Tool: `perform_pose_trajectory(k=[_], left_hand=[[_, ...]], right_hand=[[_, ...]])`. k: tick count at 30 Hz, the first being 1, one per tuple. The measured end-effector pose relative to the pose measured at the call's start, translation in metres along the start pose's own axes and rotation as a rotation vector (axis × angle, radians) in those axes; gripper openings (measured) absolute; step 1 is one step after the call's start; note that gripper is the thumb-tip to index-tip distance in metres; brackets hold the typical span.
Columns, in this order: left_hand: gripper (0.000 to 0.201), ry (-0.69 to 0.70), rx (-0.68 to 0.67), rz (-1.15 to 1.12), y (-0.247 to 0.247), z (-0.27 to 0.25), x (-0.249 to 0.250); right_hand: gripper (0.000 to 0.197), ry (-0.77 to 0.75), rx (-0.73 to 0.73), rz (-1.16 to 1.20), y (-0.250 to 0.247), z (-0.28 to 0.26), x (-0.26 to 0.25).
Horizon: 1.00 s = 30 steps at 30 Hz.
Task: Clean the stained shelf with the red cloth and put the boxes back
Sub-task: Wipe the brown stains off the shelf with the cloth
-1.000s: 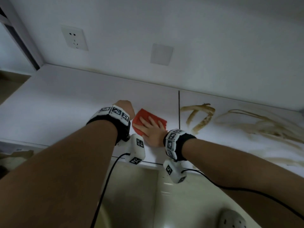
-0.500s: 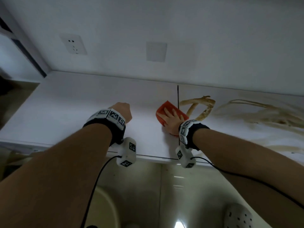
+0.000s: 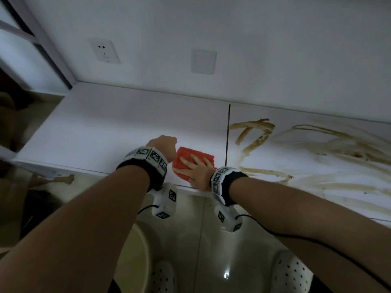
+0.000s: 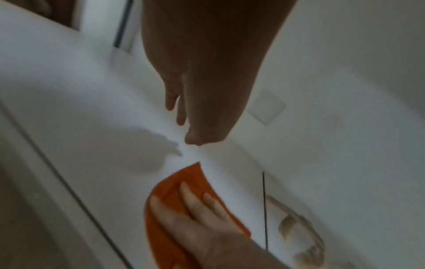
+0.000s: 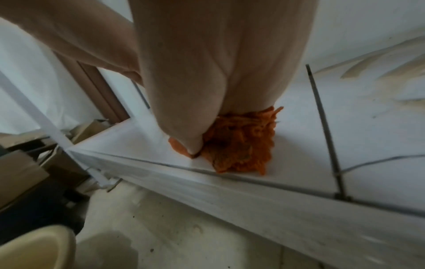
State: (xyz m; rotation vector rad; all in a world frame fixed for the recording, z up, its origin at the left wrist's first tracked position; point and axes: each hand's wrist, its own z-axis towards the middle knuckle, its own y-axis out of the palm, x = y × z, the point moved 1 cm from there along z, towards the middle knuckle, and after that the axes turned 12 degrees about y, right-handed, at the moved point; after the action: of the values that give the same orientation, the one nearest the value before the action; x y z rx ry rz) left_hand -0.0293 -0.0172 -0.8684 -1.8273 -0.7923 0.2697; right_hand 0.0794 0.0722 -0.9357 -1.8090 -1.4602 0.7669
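Head view: right hand (image 3: 197,169) flat on red cloth (image 3: 186,159), left hand (image 3: 164,145) loosely curled, shelf (image 3: 105,132) brown-streaked.

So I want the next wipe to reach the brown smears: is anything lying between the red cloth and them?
Nothing visible: only bare shelf and a thin dark seam separate the red cloth from the brown smears.
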Motion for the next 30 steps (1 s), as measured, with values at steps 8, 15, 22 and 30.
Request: perform_pose_trajectory(k=[8,15,22,30], left_hand=[[0.045,-0.104,-0.035,-0.036,0.018,-0.037,-0.011],[0.044,-0.11,-0.1,0.0,0.031,-0.055,-0.013],[0.041,-0.075,-0.059,0.012,0.027,-0.061,-0.015],[0.044,-0.159,-0.047,-0.066,0.033,-0.081,-0.067]], right_hand=[[0.055,-0.016,-0.073,0.112,0.0,-0.041,0.031],[0.046,0.257,-0.12,0.532,0.013,-0.075,0.041],[0.043,0.394,-0.129,0.66,0.012,-0.086,0.045],[0.047,0.363,-0.152,0.535,-0.01,-0.065,-0.001]])
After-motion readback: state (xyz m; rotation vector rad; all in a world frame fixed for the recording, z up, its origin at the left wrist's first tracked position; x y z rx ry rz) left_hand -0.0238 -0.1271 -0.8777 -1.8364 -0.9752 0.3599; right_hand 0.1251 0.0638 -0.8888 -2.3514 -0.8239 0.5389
